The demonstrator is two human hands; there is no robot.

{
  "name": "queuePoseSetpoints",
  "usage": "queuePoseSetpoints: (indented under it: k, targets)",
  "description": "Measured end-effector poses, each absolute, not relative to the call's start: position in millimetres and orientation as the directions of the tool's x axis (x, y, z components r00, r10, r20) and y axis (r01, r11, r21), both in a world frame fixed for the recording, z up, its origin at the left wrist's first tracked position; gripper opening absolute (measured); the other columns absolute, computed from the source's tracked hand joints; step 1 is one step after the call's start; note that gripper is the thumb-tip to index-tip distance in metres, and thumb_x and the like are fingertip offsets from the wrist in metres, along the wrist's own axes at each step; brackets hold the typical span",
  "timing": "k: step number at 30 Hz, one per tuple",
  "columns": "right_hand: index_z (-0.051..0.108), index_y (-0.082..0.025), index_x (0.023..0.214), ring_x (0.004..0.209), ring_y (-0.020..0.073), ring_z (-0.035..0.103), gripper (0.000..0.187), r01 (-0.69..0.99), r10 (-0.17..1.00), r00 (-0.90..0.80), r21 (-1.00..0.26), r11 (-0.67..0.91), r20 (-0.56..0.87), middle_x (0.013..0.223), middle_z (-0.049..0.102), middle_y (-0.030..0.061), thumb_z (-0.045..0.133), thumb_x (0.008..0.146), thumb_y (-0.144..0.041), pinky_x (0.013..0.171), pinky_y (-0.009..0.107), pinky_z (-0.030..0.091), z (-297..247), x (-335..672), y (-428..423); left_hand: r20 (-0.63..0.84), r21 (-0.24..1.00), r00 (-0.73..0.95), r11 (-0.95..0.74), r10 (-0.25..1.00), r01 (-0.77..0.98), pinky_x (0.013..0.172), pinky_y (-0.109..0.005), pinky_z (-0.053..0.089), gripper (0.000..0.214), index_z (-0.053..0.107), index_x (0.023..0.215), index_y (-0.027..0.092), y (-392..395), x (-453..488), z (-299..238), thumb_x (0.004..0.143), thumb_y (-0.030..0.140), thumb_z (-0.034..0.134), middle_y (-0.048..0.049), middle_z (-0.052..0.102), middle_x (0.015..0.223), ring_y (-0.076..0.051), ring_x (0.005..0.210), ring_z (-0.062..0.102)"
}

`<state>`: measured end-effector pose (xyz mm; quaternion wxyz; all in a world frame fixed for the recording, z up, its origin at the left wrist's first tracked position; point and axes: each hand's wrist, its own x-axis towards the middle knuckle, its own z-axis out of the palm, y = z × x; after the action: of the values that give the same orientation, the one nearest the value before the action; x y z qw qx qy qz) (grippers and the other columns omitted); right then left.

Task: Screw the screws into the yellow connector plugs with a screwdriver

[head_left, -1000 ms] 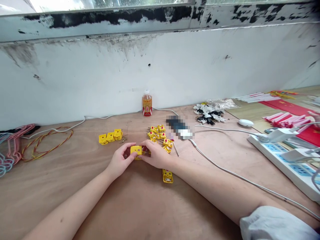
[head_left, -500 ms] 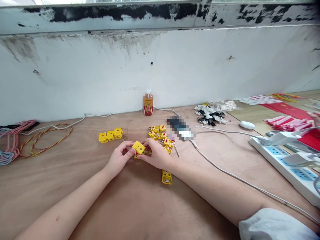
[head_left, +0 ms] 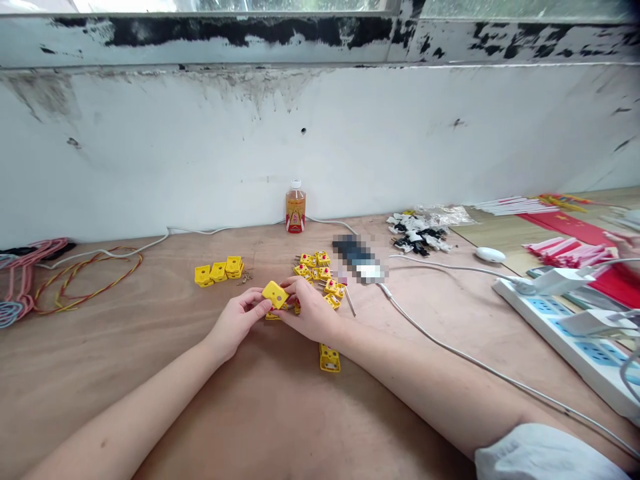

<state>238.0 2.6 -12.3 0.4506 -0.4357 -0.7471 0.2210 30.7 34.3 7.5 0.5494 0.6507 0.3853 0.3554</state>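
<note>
Yellow two-pin connector point(head_left: 275, 294), head view: held tilted above the plywood counter point(head_left: 150, 393), near the middle of the frame and clamped from both sides. The fingers of the left hand point(head_left: 236, 321) press its left edge and those of the right hand point(head_left: 312, 311) its right edge, so both grips are closed on this one piece. A second connector point(head_left: 273, 316) lies partly hidden just beneath it. Left of the hands stand three small piles of connectors point(head_left: 219, 271) in a neat row, with a few brass screws point(head_left: 245, 277) just beside them. Right of the hands lies a loose cluster of about ten connectors point(head_left: 317, 272), the exact count hidden by overlap. One lone connector point(head_left: 330, 358) sits just beside the right forearm, and a thin screwdriver shaft point(head_left: 351, 302) lies near the cluster. That makes roughly fifteen or more connectors in view; how many are finished and how many are left cannot be told. Farther back stands one bottle point(head_left: 295, 210), and a white power strip point(head_left: 550, 327) lies at the right.
</note>
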Motion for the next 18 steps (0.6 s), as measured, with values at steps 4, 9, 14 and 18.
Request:
queuePoseSetpoints:
  k: [4,9,14,18]
  targets:
    - [0.054,-0.023,0.11,0.096,0.0189,0.069,0.031,0.461,0.835,-0.235,-0.699,0.547,0.498,0.128,0.063,0.011,0.077,0.091,-0.028,0.082,0.038,0.063,-13.4,239.1,2.6,-0.028,0.999,0.48,0.016,0.877,0.031,0.098,-0.039,0.053,0.038,0.079,0.096,0.019,31.5,33.2,11.7,0.081,0.053,0.082,-0.0099,0.075,0.111,-0.028,0.108,0.067]
    - [0.053,-0.023,0.118,0.105,0.0222,0.069,0.037,0.507,0.802,-0.288,-0.627,0.591,0.523,0.131,0.06,0.0125,0.078,0.09,-0.025,0.088,0.042,0.063,-13.6,237.2,4.0,-0.063,0.998,0.416,0.067,0.907,0.005,0.085,-0.036,0.055,0.036,0.074,0.101,0.018,36.9,26.8,5.9,0.084,0.049,0.074,-0.0081,0.075,0.099,-0.025,0.093,0.068]
    - [0.046,-0.026,0.144,0.132,0.0287,0.061,0.051,0.576,0.785,-0.301,-0.552,0.603,0.542,0.145,0.052,0.0168,0.064,0.097,-0.02,0.106,0.05,0.058,-10.6,237.0,2.6,0.001,0.997,0.45,-0.035,0.893,0.067,0.082,-0.033,0.053,0.03,0.069,0.095,0.019,40.2,21.7,1.8,0.092,0.048,0.063,-0.0061,0.071,0.097,-0.022,0.091,0.064]
    - [0.046,-0.03,0.151,0.138,0.0289,0.058,0.052,0.591,0.742,-0.344,-0.482,0.647,0.575,0.152,0.049,0.0164,0.058,0.101,-0.019,0.113,0.051,0.053,-9.4,239.7,1.3,0.053,0.979,0.476,-0.14,0.878,0.15,0.074,-0.031,0.051,0.036,0.059,0.083,0.022,35.3,24.0,5.3,0.095,0.057,0.058,-0.001,0.061,0.08,-0.019,0.076,0.056]
